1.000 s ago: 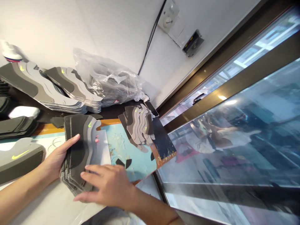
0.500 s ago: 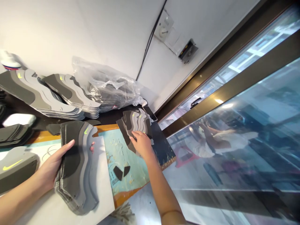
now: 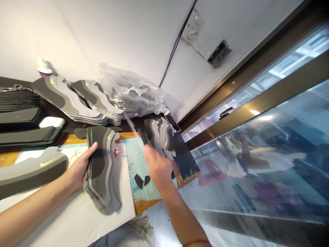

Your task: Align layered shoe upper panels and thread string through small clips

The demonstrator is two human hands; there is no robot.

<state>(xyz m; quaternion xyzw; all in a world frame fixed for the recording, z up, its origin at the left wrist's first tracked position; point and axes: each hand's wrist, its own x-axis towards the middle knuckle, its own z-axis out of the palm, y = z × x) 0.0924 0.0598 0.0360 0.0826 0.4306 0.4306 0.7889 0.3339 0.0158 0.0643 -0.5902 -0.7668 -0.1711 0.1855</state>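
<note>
My left hand (image 3: 79, 163) is closed around a stack of grey shoe upper pieces (image 3: 101, 168). Its thumb presses on top, and fingertips show at the far edge. The top piece shades from dark to light grey and bears a small yellow swoosh. Blurred by motion, my right hand (image 3: 159, 168) is closed over the blue sheet. A thin pale stick (image 3: 132, 127), also blurred, juts from it toward the back left; its exact kind cannot be made out. Just behind this hand lies a smaller fanned pile of grey pieces (image 3: 160, 133).
Stacks of upper pieces (image 3: 74, 106) line the back beside a clear plastic bag (image 3: 136, 92). A large swoosh piece (image 3: 33, 168) rests at left on white paper (image 3: 125, 185). Dark scraps (image 3: 140, 181) lie on the blue sheet (image 3: 131, 151). A window (image 3: 257, 164) borders the right side.
My right hand has come off the fanned pile toward me, and a thin pale stick now shows in it. My left hand keeps its stack. The camera view has swung left.
</note>
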